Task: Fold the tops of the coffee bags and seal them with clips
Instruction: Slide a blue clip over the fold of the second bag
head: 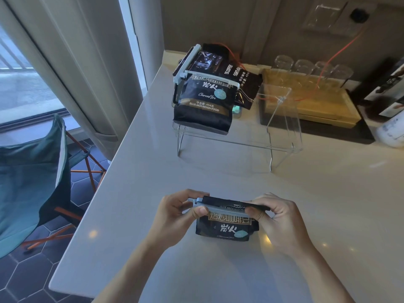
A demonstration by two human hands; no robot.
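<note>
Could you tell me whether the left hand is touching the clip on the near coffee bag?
Touching: the head view shows the left hand pinching the clip.

I am standing at a pale, glossy countertop [153, 171] that is catching small spots of light. To my left a window [19, 84] is letting in cool daylight, and a cream curtain [87, 62] is hanging beside it. Below, a teal folding chair [32, 171] with orange legs is sitting on a floor of dark hexagonal tiles [83, 193]. Ahead, a brownish wall [218, 22] is running behind the counter, and 4 upturned clear glasses [312, 66] are lining up on a wooden tray [310, 99]. A clear acrylic riser [240, 141] is standing mid-counter, and an orange cable [341, 51] is trailing across the wall.
</note>
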